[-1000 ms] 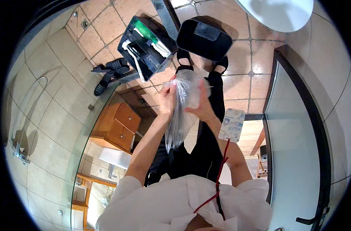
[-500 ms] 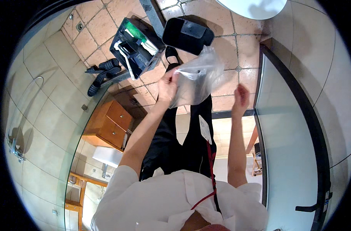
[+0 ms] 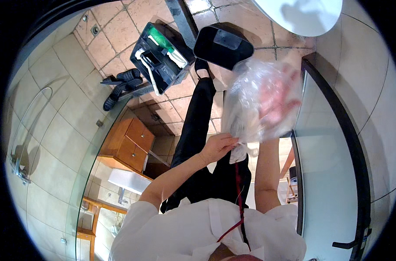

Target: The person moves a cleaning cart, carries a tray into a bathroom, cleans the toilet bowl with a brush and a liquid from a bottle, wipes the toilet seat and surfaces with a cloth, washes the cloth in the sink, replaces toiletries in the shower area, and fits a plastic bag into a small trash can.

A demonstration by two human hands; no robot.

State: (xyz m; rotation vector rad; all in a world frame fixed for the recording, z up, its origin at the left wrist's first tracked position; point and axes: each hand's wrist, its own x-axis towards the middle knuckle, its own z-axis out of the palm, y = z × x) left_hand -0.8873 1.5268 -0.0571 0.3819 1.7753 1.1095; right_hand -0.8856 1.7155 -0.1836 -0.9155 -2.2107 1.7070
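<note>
A clear plastic bag (image 3: 245,102) hangs puffed out in front of my legs. My left hand (image 3: 218,147) pinches the bag's edge at its lower left. Inside the bag is my right hand (image 3: 278,93), its fingers spread apart and partly blurred through the film. Just beyond the bag on the tiled floor stands a black bin (image 3: 224,45) with an open top. Left of the bin is a dark caddy (image 3: 163,82) holding a green-and-white bottle (image 3: 165,43) and a white-handled brush (image 3: 149,71).
Black slippers (image 3: 119,85) lie left of the caddy beside a dark threshold (image 3: 182,21). A white toilet (image 3: 309,17) rises at the far right. Glass door (image 3: 330,152) borders my right side; a wooden cabinet (image 3: 130,137) and white basin (image 3: 128,180) are at the left.
My right hand has gone into the bag, which now puffs out to the right around it. My left hand has moved nearer to me and rightward, still gripping the bag's edge.
</note>
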